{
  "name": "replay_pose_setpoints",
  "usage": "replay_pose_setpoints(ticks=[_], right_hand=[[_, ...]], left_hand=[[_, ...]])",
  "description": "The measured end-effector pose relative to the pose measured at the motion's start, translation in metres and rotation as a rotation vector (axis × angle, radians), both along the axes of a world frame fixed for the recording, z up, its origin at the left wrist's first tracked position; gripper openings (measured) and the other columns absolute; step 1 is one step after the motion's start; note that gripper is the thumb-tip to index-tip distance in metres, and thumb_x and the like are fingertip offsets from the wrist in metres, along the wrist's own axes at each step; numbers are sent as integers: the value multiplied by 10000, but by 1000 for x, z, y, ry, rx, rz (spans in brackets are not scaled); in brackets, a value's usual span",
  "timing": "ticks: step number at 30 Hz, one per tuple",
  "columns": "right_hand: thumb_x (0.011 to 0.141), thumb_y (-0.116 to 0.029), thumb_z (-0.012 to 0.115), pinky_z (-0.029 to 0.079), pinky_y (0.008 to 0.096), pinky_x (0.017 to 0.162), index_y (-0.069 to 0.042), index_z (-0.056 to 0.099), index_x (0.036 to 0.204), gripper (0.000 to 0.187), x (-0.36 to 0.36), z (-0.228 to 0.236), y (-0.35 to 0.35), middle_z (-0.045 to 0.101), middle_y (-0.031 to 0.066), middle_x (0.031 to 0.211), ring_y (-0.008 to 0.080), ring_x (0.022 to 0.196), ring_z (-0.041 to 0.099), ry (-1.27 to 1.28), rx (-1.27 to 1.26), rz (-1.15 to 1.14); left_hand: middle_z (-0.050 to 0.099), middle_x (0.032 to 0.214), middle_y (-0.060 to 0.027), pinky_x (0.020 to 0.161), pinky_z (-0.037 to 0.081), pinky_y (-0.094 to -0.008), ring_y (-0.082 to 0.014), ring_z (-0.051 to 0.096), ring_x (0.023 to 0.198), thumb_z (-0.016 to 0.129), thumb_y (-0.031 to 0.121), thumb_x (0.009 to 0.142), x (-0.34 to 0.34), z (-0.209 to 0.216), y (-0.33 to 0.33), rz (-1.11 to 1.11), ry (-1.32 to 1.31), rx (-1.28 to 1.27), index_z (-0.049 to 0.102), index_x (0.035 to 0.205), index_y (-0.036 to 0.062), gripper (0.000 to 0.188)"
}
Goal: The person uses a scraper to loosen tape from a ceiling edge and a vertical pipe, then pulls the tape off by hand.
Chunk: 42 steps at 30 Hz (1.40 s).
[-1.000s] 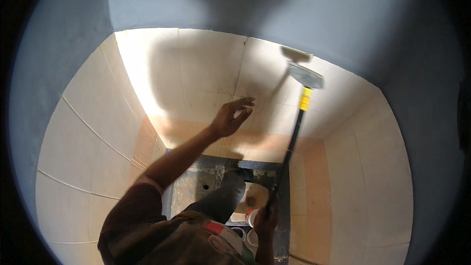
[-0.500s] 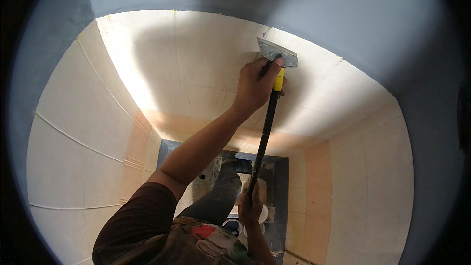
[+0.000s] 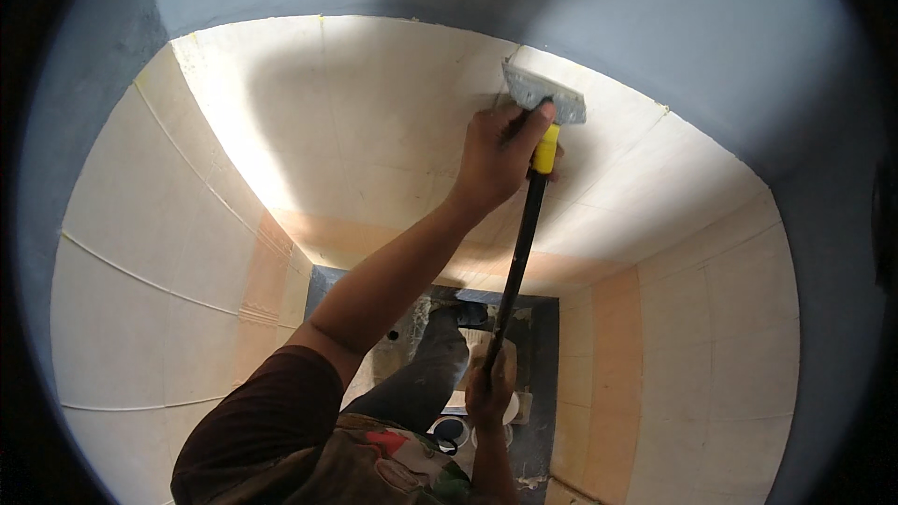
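Observation:
A long-handled scraper (image 3: 520, 245) with a black shaft, a yellow collar and a wide grey metal blade leans up against the pale tiled wall. Its blade (image 3: 544, 95) sits at the wall just below the top edge of the tiles. My left hand (image 3: 500, 151) is closed round the neck of the scraper, with the thumb up against the blade. Lower down, my right hand (image 3: 489, 393) wraps round the handle near its end. Whether the blade's edge presses on the tile cannot be made out.
Grey-painted wall (image 3: 655, 0) runs above the tiles. Tiled side walls with an orange band (image 3: 615, 374) close in at left and right. Below are my leg (image 3: 426, 355), white round containers (image 3: 451, 430) and a dark floor border (image 3: 543, 337).
The scraper and both hands appear slightly farther right in the picture, the blade a little higher. The wall has shifted in view as well. Both hands keep their hold.

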State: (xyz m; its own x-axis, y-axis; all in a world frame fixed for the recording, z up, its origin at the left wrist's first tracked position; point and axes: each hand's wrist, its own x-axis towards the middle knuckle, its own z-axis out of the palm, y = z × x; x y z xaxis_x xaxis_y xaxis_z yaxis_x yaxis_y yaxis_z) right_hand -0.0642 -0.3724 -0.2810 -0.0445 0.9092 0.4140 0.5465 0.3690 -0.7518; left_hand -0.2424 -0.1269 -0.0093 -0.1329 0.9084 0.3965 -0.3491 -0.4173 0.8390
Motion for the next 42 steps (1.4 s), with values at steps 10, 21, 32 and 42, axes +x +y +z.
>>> replay_pose_setpoints(ticks=[10,21,32,42], right_hand=[[969,-64,645,569,404,803,-8,470,1496,558,18,9,5,673,273,1245,369,1046,726,90,-151,11],[978,-75,630,556,407,776,33,478,1480,536,13,21,10,687,271,1140,367,932,725,0,106,2],[962,-69,648,518,393,676,25,507,1461,527,19,7,6,649,173,900,301,728,635,22,13,31],[973,-101,654,536,404,728,44,505,1452,522,18,1,8,665,221,970,349,849,685,43,6,-7]], left_hand=[[701,798,-139,566,627,-327,-186,711,672,634,311,1039,-1,5,4,-45,-47,23,665,991,-68,383],[702,751,-108,543,585,-324,-189,690,589,651,358,1024,9,1,1,-32,-60,-70,673,954,-6,372],[692,754,-133,530,591,-314,-196,696,604,644,360,1030,6,3,-2,-25,-53,-128,657,967,-51,417],[694,777,-135,540,605,-329,-194,693,610,653,373,1023,7,6,-1,-40,-65,-125,659,984,-46,422]])
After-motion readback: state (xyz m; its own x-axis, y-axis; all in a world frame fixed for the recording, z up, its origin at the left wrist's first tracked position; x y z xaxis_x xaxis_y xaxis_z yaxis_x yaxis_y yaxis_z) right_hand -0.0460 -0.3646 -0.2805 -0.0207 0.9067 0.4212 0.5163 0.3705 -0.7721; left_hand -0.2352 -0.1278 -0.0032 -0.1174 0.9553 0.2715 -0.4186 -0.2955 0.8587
